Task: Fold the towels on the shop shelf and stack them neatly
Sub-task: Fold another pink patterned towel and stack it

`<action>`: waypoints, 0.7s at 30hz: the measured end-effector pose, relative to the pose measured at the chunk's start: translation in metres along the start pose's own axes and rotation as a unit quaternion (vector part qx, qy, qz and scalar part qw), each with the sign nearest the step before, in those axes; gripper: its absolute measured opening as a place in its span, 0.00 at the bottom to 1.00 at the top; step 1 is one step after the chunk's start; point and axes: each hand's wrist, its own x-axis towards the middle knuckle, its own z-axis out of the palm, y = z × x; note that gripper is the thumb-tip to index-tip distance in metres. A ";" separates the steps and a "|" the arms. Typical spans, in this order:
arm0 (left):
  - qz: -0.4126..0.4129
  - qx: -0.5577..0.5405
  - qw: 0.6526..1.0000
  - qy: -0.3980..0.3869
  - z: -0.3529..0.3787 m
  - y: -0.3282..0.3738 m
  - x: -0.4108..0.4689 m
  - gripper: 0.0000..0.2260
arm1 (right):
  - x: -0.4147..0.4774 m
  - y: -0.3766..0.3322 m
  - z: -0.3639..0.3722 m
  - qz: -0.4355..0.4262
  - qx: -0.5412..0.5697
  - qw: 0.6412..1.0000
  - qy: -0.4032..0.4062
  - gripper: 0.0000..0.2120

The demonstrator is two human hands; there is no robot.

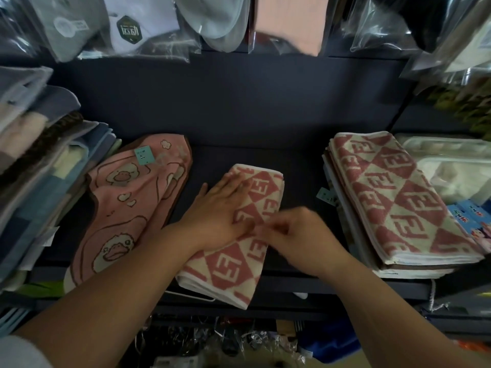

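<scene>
At shelf point(207, 160) edge, gaps both sides: towel point(233, 266) under L hand point(220, 208), fingers point(236, 181) flat; R hand point(300, 232) fingers unclear.

Motion blur smears the right hand point(300, 232); its grip cannot be told. The left hand point(220, 208) hides part of the checked towel point(231, 266). Packets point(138, 25) at twelve o'clock are cropped.
</scene>
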 end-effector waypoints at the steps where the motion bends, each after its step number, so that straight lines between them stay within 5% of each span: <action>1: 0.015 -0.015 1.000 0.004 0.001 -0.001 0.000 0.44 | 0.007 0.000 0.000 -0.025 -0.029 0.997 0.071 0.11; 4: 0.056 -0.058 0.996 0.031 -0.001 -0.001 -0.005 0.51 | 0.031 -0.005 0.003 -0.116 -0.108 0.964 0.212 0.08; 11: -0.036 -0.002 0.999 0.012 -0.010 0.002 -0.052 0.58 | 0.069 0.012 0.019 -0.021 -0.292 0.952 -0.085 0.26; 16: -0.079 0.046 0.994 0.058 -0.001 -0.005 -0.089 0.58 | 0.052 0.020 0.021 0.003 -0.339 0.940 -0.043 0.28; 21: -0.079 0.033 0.989 0.123 0.006 -0.018 -0.097 0.39 | 0.031 0.008 0.013 0.054 -0.431 0.901 0.005 0.32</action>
